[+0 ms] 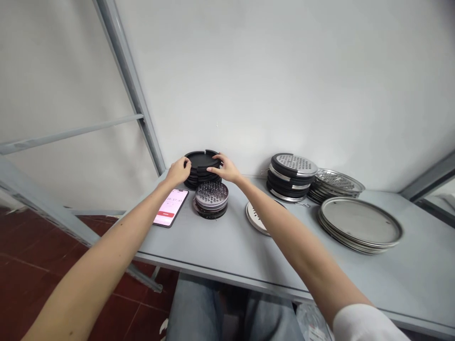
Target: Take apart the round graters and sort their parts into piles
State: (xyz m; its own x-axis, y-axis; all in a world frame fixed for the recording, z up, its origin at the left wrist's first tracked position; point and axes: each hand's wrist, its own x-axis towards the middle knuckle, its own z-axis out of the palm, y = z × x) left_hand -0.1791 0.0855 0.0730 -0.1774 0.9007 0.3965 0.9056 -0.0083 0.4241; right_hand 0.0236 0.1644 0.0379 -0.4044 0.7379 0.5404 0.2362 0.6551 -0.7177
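At the back left of the table, a stack of round black plastic trays (201, 179) with notched rims stands against the wall. My left hand (180, 170) pinches the left rim of the top round black tray (201, 159). On its right rim, my right hand (226, 168) has its thumb at the front and its fingers over the edge. Just in front of my hands sits a short stack of round metal grater discs (212, 195) with raised teeth. Partly hidden under my right forearm is a stack of white-looking slotted discs (256, 219).
A phone (171, 208) showing a timer lies left of the grater discs. Farther right stand black-rimmed grater discs (293, 177), shiny metal discs (339, 182) and large round metal plates (360, 222). A grey metal frame (130, 80) rises at the left.
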